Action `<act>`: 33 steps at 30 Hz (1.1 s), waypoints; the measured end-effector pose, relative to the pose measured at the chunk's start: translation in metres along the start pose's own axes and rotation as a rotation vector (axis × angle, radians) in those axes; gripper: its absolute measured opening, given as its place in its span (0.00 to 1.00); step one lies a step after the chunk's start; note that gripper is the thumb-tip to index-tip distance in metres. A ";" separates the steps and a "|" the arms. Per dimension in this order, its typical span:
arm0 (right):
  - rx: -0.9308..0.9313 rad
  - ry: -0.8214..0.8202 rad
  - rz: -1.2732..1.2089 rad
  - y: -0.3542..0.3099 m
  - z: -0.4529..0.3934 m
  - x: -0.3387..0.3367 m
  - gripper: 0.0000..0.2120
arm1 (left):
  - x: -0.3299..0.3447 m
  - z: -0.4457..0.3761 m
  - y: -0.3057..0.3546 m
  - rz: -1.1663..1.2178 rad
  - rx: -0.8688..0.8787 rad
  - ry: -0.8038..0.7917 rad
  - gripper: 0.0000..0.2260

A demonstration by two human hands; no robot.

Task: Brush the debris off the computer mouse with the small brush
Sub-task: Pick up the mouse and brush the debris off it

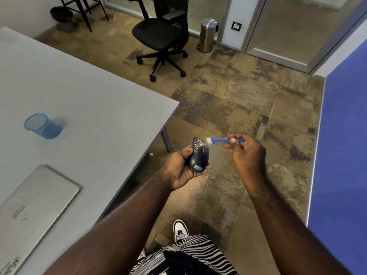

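A dark computer mouse [199, 155] with a white label near its lower end is held over the floor, just past the table's corner. Pale specks of debris cover its upper end. My left hand [181, 169] grips it from the left and below. A small blue brush [222, 140] with white bristles lies level, its bristles at the mouse's upper right edge. My right hand [245, 153] pinches the brush handle between thumb and fingers.
A grey table [89, 100] fills the left, with a blue mesh cup [42, 126] and a shut silver laptop [33, 211] on it. A black office chair [162, 36] and a steel bin [207, 35] stand farther back. A blue panel [343, 145] is on the right.
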State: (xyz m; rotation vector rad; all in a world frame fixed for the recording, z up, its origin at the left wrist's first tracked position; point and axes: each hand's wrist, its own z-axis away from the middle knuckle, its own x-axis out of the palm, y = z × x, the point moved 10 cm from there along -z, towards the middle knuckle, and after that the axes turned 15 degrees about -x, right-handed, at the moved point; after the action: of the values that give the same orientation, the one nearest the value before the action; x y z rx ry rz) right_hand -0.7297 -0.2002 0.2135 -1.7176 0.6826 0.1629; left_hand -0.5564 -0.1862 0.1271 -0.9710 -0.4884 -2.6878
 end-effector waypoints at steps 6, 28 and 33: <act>-0.086 -0.051 -0.178 -0.023 0.005 0.004 0.13 | 0.000 0.001 0.000 -0.038 0.008 0.018 0.17; 0.042 -0.074 -0.045 -0.002 -0.010 0.015 0.11 | 0.002 -0.001 -0.006 -0.146 -0.007 0.046 0.13; 0.062 -0.023 0.108 -0.001 -0.018 0.008 0.14 | -0.003 -0.003 -0.009 -0.158 -0.021 0.069 0.14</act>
State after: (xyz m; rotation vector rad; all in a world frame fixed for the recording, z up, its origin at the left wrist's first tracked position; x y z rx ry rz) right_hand -0.7272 -0.2196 0.2155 -1.6187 0.7560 0.2340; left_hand -0.5587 -0.1788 0.1213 -0.8752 -0.5453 -2.8610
